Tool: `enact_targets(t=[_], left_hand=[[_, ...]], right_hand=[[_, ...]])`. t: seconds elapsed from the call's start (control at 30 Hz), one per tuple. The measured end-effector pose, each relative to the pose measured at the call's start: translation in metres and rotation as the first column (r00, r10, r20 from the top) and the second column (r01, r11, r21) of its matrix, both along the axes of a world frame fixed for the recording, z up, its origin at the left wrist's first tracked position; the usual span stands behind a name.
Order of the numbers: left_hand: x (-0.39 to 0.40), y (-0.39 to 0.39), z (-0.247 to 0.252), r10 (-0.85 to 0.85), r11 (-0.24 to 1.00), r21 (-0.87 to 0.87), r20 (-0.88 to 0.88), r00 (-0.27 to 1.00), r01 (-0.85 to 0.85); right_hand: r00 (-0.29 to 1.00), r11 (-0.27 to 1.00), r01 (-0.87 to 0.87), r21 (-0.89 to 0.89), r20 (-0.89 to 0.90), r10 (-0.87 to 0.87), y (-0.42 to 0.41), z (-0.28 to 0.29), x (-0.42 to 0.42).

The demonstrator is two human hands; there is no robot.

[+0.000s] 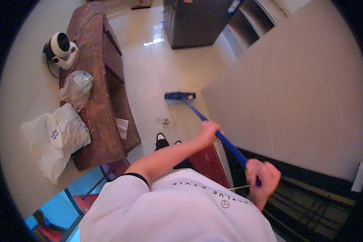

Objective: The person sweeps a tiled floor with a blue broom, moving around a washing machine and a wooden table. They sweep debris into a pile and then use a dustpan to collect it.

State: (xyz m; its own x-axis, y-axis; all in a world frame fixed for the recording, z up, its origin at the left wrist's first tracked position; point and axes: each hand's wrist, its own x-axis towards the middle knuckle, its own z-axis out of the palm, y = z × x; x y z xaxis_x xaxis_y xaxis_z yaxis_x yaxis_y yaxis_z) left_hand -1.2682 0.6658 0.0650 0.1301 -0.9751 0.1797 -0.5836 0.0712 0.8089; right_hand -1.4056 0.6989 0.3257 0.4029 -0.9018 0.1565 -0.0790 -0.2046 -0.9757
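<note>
A blue broom (196, 112) slants from my body down to the tiled floor. Partway along its handle, my left hand (209, 132) is wrapped around the shaft. My right hand (263, 177) grips the handle close to its upper end, beside my white shirt. The broom head (180, 96) is on the tiles, with dark bristles. Between it and my shoes (160, 136) lies a small patch of dark dirt (165, 122).
To the left stands a worn brown wooden cabinet (92, 121), bearing a white plastic bag (57, 133), a clear plastic bag (78, 86) and a white-and-black device (62, 50). A dark cabinet (193, 27) stands ahead. A pale wall-like panel (278, 99) is close on the right.
</note>
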Motion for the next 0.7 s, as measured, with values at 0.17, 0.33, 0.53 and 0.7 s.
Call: enact_targets(t=[0.17, 0.33, 0.53, 0.7], left_hand=[[0.011, -0.006, -0.052, -0.088, 0.996, -0.007, -0.077, 0.993, 0.088], [-0.011, 0.041, -0.036, -0.158, 0.977, 0.129, -0.1, 0.982, 0.17], [-0.02, 0.089, -0.013, -0.243, 0.948, 0.193, -0.077, 0.967, 0.254], [0.0, 0.129, -0.027, -0.329, 0.936, 0.103, -0.084, 0.941, 0.336]], right_hand=[[0.997, 0.957, 0.057, 0.286, -0.063, -0.041, 0.016, -0.04, 0.018], [0.997, 0.913, 0.072, 0.401, -0.042, -0.06, 0.036, -0.022, -0.004], [0.997, 0.898, 0.071, 0.435, -0.048, -0.056, 0.074, -0.01, -0.029], [0.992, 0.929, -0.094, 0.357, -0.048, 0.119, 0.127, -0.026, -0.023]])
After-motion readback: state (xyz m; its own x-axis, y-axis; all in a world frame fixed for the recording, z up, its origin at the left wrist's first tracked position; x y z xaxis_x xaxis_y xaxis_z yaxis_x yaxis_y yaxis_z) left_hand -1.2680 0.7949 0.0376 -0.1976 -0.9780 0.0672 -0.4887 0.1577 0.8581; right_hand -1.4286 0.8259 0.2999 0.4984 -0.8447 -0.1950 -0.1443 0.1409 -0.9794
